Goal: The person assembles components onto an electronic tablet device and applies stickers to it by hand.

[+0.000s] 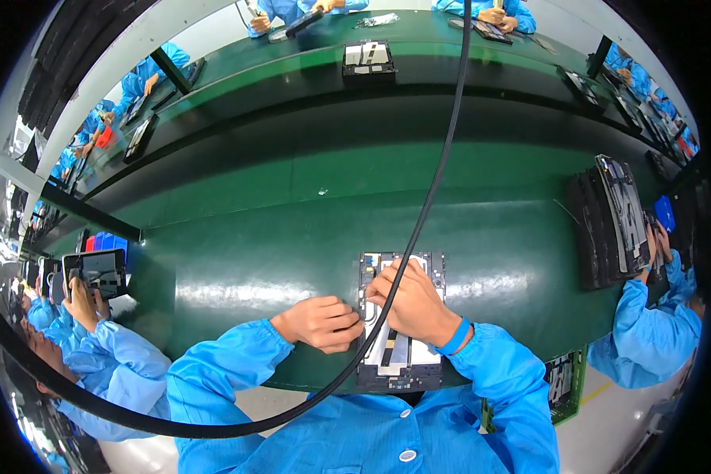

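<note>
An opened tablet-like device [399, 379] lies on the green bench in front of me, its dark frame and pale inner parts facing up. My right hand [412, 306] is over its middle and upper part, with thumb and fingers drawn into a pinch. Anything in that pinch is hidden by the fingers. At the device's left edge is my left hand [321, 323], fingers curled inward. Whether its fingertips hold something small I cannot make out. A blue band [455, 337] circles my right wrist. The black cable [419, 229] crosses the view in front of the right hand.
Stacked dark trays [596, 237] with an opened device on top stand at the right, beside a co-worker's hands. On the left another person holds a tablet [95, 272]. One more opened device [368, 60] sits at the back. A green crate [565, 383] is below the bench's right side.
</note>
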Demonstrator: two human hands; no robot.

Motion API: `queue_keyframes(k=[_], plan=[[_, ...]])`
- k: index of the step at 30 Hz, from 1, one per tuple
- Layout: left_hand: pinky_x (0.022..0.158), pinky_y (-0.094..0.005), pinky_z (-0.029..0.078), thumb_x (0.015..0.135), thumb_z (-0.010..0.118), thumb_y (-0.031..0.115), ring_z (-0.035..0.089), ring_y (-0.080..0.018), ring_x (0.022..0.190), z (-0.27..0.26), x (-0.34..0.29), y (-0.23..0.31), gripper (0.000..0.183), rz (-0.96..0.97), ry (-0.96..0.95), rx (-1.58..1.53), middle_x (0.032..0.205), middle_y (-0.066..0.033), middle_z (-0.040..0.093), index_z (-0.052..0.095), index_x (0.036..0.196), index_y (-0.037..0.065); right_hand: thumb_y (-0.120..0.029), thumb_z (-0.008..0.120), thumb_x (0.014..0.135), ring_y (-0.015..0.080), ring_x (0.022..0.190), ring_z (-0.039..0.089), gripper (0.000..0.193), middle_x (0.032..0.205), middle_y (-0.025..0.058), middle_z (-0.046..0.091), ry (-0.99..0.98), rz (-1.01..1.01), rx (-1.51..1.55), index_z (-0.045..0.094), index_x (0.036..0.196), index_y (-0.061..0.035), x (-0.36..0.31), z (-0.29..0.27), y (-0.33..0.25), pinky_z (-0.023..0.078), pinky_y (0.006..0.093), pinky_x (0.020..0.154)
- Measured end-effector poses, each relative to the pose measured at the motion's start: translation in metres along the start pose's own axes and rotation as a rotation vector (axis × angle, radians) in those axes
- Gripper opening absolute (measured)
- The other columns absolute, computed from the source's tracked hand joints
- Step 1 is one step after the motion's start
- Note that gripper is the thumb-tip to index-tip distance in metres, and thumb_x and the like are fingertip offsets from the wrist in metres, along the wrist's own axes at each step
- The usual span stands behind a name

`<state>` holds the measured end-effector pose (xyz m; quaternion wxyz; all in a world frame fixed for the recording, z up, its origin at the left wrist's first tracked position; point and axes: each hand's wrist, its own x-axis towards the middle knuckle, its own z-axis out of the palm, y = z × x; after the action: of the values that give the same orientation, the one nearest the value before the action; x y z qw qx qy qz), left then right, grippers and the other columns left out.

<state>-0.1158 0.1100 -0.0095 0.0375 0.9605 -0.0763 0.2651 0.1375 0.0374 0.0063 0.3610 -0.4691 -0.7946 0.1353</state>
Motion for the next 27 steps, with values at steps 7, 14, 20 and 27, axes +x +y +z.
queue_keyframes(k=[7, 14, 20, 27], plan=[[0.074, -0.0344, 0.060, 0.084, 0.078, 0.023, 0.071, -0.0218, 0.082, -0.001, 0.003, 0.001, 0.030, -0.033, 0.016, 0.040, 0.102, -0.0068, 0.074, 0.079, 0.110, 0.008, -0.006, 0.081, 0.090, 0.0290, 0.095, 0.066, 0.010, 0.091, 0.0035, 0.071, 0.029, 0.034, 0.094, 0.073, 0.093, -0.0111, 0.000, 0.002, 0.005, 0.045, 0.0440, 0.090], [0.074, -0.0340, 0.055, 0.082, 0.079, 0.023, 0.070, -0.0222, 0.091, -0.001, 0.003, -0.004, 0.033, -0.052, 0.022, 0.009, 0.103, -0.0075, 0.073, 0.075, 0.110, 0.005, -0.007, 0.081, 0.090, 0.0280, 0.096, 0.068, 0.009, 0.093, 0.0032, 0.075, 0.021, 0.070, 0.143, 0.074, 0.094, -0.0108, 0.003, 0.002, 0.007, 0.044, 0.0435, 0.089], [0.071, -0.0339, 0.055, 0.082, 0.080, 0.023, 0.070, -0.0220, 0.090, -0.003, 0.009, -0.018, 0.033, -0.009, 0.000, 0.032, 0.101, -0.0077, 0.072, 0.075, 0.108, 0.005, -0.008, 0.081, 0.090, 0.0284, 0.096, 0.070, 0.006, 0.094, 0.0046, 0.077, 0.021, 0.119, 0.197, 0.077, 0.094, -0.0103, 0.005, 0.002, 0.009, 0.045, 0.0437, 0.087], [0.075, -0.0360, 0.060, 0.079, 0.078, 0.017, 0.069, -0.0247, 0.086, -0.004, 0.015, -0.029, 0.032, -0.009, 0.050, -0.022, 0.097, -0.0093, 0.070, 0.073, 0.106, 0.001, -0.009, 0.080, 0.090, 0.0291, 0.095, 0.071, 0.007, 0.094, 0.0055, 0.079, 0.025, 0.149, 0.251, 0.079, 0.097, -0.0103, 0.006, 0.006, 0.011, 0.046, 0.0426, 0.087]])
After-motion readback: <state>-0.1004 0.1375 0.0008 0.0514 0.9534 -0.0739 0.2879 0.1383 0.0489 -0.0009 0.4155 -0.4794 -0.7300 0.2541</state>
